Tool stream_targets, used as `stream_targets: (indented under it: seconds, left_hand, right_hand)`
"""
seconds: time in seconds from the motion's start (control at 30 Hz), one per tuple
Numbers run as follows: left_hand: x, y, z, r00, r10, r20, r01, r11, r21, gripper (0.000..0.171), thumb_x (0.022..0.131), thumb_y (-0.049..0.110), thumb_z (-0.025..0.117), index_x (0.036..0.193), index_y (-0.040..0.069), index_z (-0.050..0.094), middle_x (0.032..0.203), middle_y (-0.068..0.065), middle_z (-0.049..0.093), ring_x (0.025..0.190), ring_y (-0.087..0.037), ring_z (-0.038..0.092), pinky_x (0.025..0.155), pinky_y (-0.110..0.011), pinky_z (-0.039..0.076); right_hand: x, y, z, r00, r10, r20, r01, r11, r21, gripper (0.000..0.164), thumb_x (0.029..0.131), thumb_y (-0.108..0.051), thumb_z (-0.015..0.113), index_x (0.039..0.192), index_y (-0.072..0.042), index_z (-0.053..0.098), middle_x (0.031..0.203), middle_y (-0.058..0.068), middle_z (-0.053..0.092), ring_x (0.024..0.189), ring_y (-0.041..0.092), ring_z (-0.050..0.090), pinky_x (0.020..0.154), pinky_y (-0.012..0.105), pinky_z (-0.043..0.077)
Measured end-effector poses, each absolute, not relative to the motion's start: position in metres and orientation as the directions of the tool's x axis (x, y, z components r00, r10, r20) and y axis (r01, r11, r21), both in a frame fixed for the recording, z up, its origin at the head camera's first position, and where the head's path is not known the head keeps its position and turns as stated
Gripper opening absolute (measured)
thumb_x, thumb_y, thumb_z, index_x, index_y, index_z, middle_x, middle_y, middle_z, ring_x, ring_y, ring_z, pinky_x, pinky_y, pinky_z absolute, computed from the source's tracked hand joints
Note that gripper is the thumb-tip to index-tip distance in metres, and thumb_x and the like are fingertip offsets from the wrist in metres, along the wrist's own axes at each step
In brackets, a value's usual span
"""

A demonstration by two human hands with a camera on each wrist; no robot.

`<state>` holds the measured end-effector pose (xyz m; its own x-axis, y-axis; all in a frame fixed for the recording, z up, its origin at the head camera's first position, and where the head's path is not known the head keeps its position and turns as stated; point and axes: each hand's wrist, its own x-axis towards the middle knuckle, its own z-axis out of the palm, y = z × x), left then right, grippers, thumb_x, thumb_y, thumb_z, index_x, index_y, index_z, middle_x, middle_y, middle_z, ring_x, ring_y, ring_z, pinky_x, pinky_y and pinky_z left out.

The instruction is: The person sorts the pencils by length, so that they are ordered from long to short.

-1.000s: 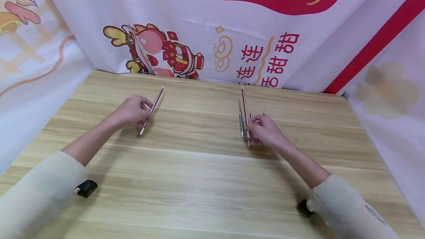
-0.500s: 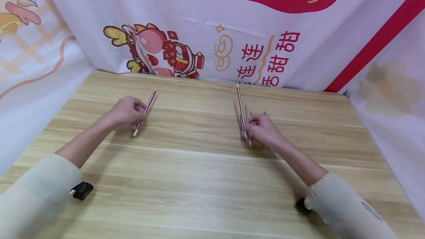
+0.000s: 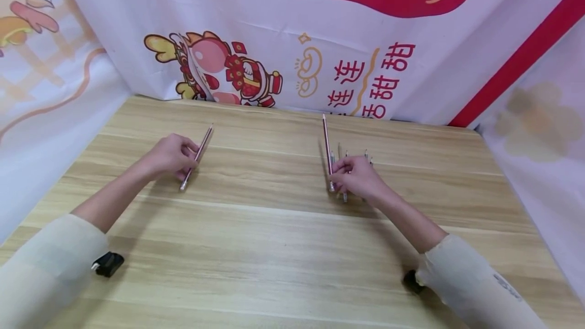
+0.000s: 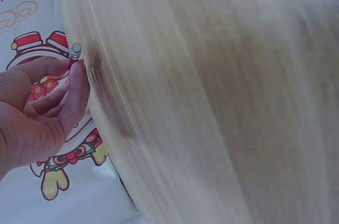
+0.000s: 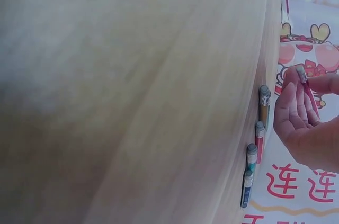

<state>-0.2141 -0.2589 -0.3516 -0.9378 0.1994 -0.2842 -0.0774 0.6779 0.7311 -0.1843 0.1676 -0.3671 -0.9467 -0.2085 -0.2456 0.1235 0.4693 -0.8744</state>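
In the head view my left hand [image 3: 173,155] pinches a dark red pencil [image 3: 204,141] between thumb and fingers, its point away from me. The pencil's eraser end [image 4: 75,51] sticks out past the fingertips in the left wrist view. My right hand [image 3: 358,175] pinches another dark red pencil [image 3: 326,138], held over the table with its point towards the back. Several other pencils lie around and partly behind the right hand, among them a red one [image 5: 259,142] and a teal one [image 5: 251,159]. A brown pencil [image 5: 264,108] lies nearest the right hand's fingers.
The wood-grain table [image 3: 274,248] reaches a printed cloth [image 3: 274,24] hanging at its back edge, with more cloth at both sides. A black object [image 3: 108,264] shows beside the left sleeve, and another [image 3: 413,282] beside the right sleeve.
The left hand has moved left and slightly nearer with its pencil. The right hand's pencil has shifted left, past the pencils lying on the table, while the hand itself moved only slightly.
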Motion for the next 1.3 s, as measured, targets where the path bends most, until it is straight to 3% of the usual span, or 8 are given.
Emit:
stream_targets:
  seconds: [0.4, 0.73, 0.93, 1.3]
  left_hand:
    - [-0.219, -0.255, -0.357, -0.926, 0.207, -0.315, -0.091, 0.689, 0.719, 0.047, 0.088, -0.011, 0.070, 0.129, -0.022, 0.049, 0.093, -0.021, 0.065, 0.062, -0.018, 0.065, 0.057, -0.037, 0.066]
    - [-0.214, -0.256, -0.352, -0.900, 0.235, -0.366, -0.087, 0.727, 0.681, 0.062, 0.087, -0.011, 0.071, 0.140, -0.022, 0.040, 0.094, -0.020, 0.061, 0.063, -0.020, 0.065, 0.057, -0.037, 0.066]
    - [-0.215, -0.258, -0.353, -0.893, 0.249, -0.376, -0.074, 0.742, 0.666, 0.063, 0.087, -0.011, 0.071, 0.141, -0.020, 0.040, 0.095, -0.021, 0.063, 0.065, -0.020, 0.064, 0.058, -0.036, 0.066]
    - [-0.214, -0.261, -0.352, -0.885, 0.246, -0.396, -0.092, 0.741, 0.666, 0.068, 0.086, -0.011, 0.072, 0.143, -0.018, 0.036, 0.095, -0.022, 0.064, 0.067, -0.021, 0.064, 0.059, -0.039, 0.066]
  right_hand:
    - [-0.187, 0.158, -0.366, -0.931, -0.242, -0.274, 0.148, 0.437, -0.887, 0.019, 0.094, 0.004, 0.069, 0.110, 0.011, 0.062, 0.087, 0.010, 0.065, 0.066, 0.014, 0.064, 0.058, 0.024, 0.061]
    - [-0.191, 0.148, -0.362, -0.909, -0.276, -0.311, 0.177, 0.422, -0.889, 0.038, 0.093, 0.006, 0.064, 0.130, 0.008, 0.058, 0.101, 0.014, 0.062, 0.071, 0.018, 0.063, 0.063, 0.026, 0.062]
    - [-0.193, 0.142, -0.362, -0.915, -0.254, -0.312, 0.204, 0.376, -0.904, 0.035, 0.091, 0.006, 0.059, 0.126, 0.009, 0.057, 0.096, 0.011, 0.060, 0.068, 0.015, 0.060, 0.057, 0.021, 0.056]
    - [-0.196, 0.132, -0.359, -0.929, -0.251, -0.273, 0.152, 0.415, -0.897, 0.024, 0.091, 0.003, 0.063, 0.114, 0.007, 0.060, 0.086, 0.007, 0.062, 0.067, 0.015, 0.059, 0.055, 0.022, 0.052]
